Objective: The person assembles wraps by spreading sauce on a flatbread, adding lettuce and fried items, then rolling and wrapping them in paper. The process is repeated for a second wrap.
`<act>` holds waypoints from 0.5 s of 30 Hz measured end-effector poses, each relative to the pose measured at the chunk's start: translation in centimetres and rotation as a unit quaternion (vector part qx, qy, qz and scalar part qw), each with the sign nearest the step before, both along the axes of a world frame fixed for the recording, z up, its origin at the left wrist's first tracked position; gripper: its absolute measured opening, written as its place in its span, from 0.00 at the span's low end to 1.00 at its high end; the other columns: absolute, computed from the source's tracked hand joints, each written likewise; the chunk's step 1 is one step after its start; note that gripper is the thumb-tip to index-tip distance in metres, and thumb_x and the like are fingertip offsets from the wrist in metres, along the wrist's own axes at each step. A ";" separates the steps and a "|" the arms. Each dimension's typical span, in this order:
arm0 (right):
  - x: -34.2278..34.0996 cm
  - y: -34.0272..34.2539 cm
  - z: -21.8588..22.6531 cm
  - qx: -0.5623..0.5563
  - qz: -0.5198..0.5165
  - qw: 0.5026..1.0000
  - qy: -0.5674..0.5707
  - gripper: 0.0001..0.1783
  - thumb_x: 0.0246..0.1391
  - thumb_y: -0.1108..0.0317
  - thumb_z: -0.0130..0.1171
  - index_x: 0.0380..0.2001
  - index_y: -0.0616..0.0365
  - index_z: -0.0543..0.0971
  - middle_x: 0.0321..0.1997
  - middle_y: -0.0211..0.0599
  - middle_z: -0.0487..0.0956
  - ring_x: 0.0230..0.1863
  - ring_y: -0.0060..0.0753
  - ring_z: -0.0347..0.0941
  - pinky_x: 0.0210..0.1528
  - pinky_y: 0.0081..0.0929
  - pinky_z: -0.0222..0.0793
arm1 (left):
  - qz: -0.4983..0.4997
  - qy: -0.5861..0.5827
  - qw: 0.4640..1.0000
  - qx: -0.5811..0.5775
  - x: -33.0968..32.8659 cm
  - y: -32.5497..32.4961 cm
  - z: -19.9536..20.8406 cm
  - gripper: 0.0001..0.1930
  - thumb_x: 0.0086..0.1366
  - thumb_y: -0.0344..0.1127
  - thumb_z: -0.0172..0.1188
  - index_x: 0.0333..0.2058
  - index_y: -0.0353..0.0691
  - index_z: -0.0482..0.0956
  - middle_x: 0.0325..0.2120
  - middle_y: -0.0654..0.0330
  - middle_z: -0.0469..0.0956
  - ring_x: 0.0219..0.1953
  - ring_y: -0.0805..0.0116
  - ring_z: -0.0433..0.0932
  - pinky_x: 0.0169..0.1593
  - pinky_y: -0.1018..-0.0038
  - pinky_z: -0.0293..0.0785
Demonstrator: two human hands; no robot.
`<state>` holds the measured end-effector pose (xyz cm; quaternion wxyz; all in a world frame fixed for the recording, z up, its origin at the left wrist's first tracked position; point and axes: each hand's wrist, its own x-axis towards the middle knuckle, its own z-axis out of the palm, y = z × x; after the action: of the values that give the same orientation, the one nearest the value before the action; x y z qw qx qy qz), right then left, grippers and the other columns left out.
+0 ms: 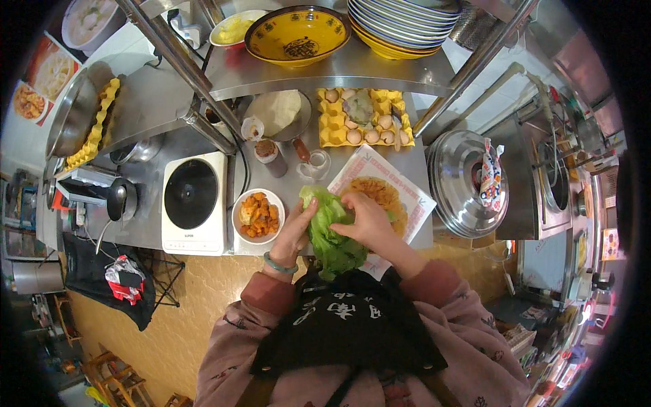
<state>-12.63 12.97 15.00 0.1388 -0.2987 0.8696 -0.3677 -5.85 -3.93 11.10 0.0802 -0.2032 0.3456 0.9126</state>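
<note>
Green lettuce leaves hang between my two hands above the counter's front edge. My left hand, with a pale green bangle at its wrist, closes on the left side of the leaves. From the other side, the fingers of my right hand pinch the leaves' upper right part. Partly behind my right hand lies a round flatbread with an orange-brown topping, on a sheet of printed paper. Left of the lettuce stands a white bowl of orange-coated chunks.
A white induction cooker with a black round plate is at the left. Behind are a sauce bottle, a glass jar and a yellow egg tray. Overhead, a steel shelf holds bowls and plates. Large metal lids stand right.
</note>
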 end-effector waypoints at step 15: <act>-0.7 2.0 -1.9 0.073 0.014 0.995 -0.070 0.30 0.28 0.61 0.64 0.41 0.58 0.71 0.34 0.47 0.76 0.38 0.49 0.73 0.40 0.39 0.67 | -0.013 -0.044 0.997 -0.057 0.0 2.0 -0.8 0.27 0.60 0.41 0.58 0.53 0.33 0.61 0.45 0.54 0.70 0.46 0.65 0.72 0.46 0.71 0.72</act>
<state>-13.33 14.98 13.09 0.2259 -0.2734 0.8782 -0.3209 -5.82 -1.97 10.28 0.0956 -0.2427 0.3958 0.8805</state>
